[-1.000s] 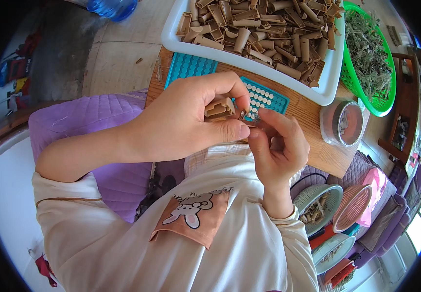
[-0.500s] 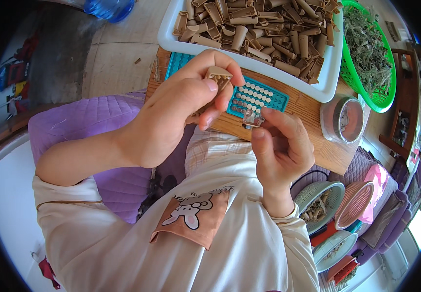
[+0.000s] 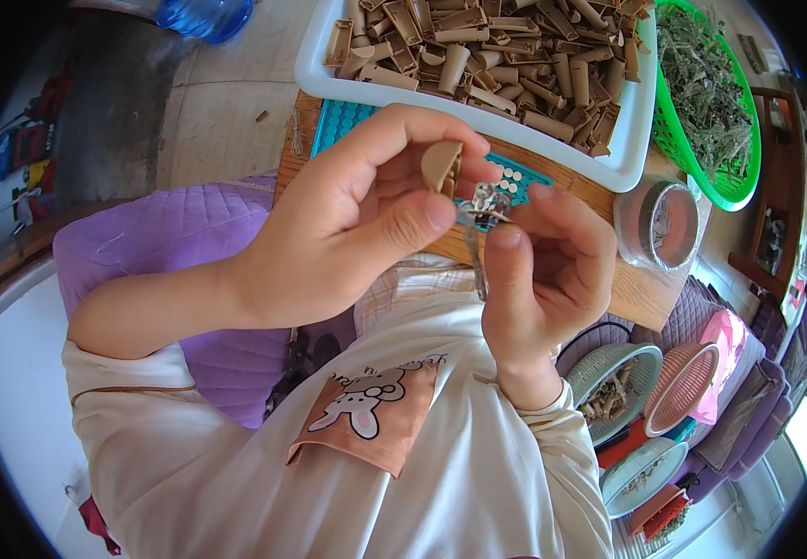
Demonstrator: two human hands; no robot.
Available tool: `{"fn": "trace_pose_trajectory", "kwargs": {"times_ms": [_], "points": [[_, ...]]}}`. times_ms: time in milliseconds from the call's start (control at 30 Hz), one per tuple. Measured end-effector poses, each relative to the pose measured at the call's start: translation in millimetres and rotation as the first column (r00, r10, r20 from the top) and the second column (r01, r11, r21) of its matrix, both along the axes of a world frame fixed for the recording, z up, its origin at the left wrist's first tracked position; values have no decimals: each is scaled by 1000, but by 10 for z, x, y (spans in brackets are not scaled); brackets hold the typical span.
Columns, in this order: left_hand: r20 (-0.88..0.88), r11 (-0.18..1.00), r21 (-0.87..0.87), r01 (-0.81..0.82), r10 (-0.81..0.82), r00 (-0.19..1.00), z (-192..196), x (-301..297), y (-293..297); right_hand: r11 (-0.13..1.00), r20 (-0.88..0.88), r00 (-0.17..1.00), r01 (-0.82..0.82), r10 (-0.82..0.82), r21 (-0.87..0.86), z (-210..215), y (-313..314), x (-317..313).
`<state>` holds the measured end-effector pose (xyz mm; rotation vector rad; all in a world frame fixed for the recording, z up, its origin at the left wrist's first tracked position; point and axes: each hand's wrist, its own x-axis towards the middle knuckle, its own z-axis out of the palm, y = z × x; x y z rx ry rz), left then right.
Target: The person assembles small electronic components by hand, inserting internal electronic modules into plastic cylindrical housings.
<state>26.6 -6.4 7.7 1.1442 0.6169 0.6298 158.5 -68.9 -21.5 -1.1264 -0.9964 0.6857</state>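
Pinched in my left hand is a brown plastic half-round casing, its flat end turned upward. Close to its right, the thumb and fingers of my right hand are closed on a small shiny part, clear or metallic, with a thin strip hanging below it. The part is very near the casing; whether they touch I cannot tell. Behind my hands lies a teal tray with small white discs in its holes, partly hidden by my fingers.
A white bin of brown casings stands on the wooden table. To its right are a green basket of tangled grey pieces and a clear round tub. Several baskets, one grey-green and one pink, sit lower right.
My left hand has turned the casing and moved it slightly right. My right hand has lifted the shiny part up toward it, and the thin strip now shows below.
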Motion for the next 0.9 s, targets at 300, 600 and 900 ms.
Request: {"fn": "trace_pose_trajectory", "kwargs": {"times_ms": [300, 600, 900], "points": [[-22, 990, 141, 27, -24, 999, -14, -53, -4, 980, 167, 983, 41, -74, 193, -33, 31, -82], [25, 993, 119, 14, -17, 1000, 19, -44, 19, 978, 171, 977, 92, -125, 187, -43, 7, -111], [-71, 999, 50, 12, -8, 997, 37, -48, 18, 977, 322, 940, 47, -113, 206, -86, 65, -84]]}}
